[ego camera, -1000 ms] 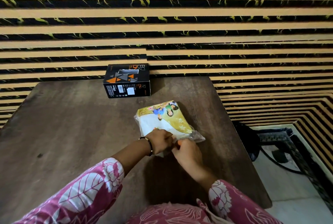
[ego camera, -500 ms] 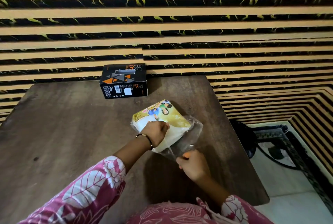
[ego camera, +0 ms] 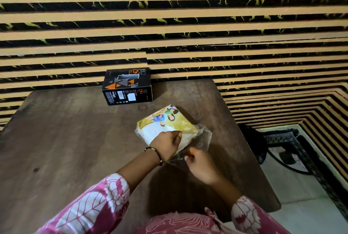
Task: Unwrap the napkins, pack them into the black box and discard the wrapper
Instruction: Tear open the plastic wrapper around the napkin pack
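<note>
A pack of white napkins (ego camera: 160, 130) in a clear wrapper (ego camera: 202, 137) with a yellow printed top lies on the dark wooden table (ego camera: 66, 139), right of centre. My left hand (ego camera: 166, 144) rests on the near end of the pack, fingers curled onto the napkins. My right hand (ego camera: 199, 166) pinches the loose clear end of the wrapper just in front of the pack. The black box (ego camera: 127, 86), with orange and grey triangles, stands shut at the table's far edge against the wall.
A striped tan and black wall rises right behind the table. The table's right edge (ego camera: 250, 149) drops to a pale floor with a dark metal stand (ego camera: 282, 145) beside it. My pink patterned sleeves fill the near foreground.
The wrapper's near end has come open and been stretched out from the napkins. My right hand pulled away towards me with it, then moved back up close to the pack. My left hand stayed on the pack.
</note>
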